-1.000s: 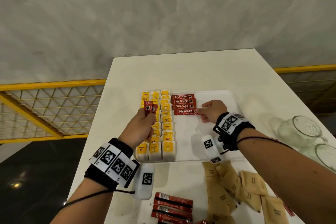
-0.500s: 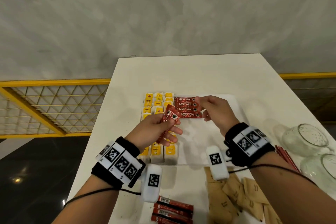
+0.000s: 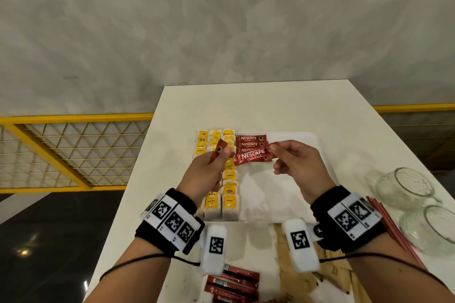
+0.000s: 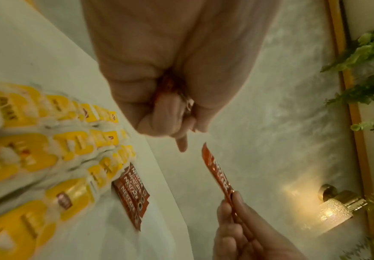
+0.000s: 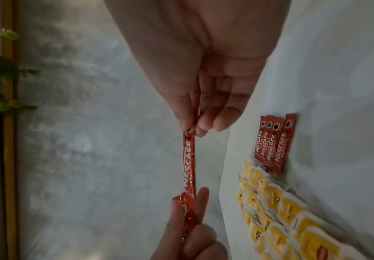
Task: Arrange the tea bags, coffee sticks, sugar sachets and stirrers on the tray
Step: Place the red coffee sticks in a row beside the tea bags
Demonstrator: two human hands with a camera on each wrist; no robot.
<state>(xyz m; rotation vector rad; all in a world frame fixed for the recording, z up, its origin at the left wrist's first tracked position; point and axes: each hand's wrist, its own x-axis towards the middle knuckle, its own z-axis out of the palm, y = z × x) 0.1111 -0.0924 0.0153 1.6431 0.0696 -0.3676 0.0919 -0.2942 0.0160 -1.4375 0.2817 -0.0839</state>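
Observation:
Above the white tray (image 3: 290,187), my left hand (image 3: 216,158) grips a small bundle of red coffee sticks (image 3: 219,150). My right hand (image 3: 273,150) pinches one end of a single Nescafe stick (image 3: 251,157), which hangs level between the two hands. In the right wrist view that single stick (image 5: 189,158) runs from my right fingertips (image 5: 187,123) down to the left hand (image 5: 192,228). Several coffee sticks (image 3: 251,141) lie in a row at the tray's far end. Yellow tea bags (image 3: 230,200) fill three columns on its left side.
Loose coffee sticks (image 3: 234,283) and brown sugar sachets (image 3: 305,285) lie on the table's near edge. Red stirrers (image 3: 394,229) and two glass jars (image 3: 406,187) (image 3: 430,231) sit to the right. A yellow railing (image 3: 73,150) runs beyond the table's left edge.
My right hand left the row on the tray, came over to the left hand and drew one stick out of its bundle. Both hands have risen a little.

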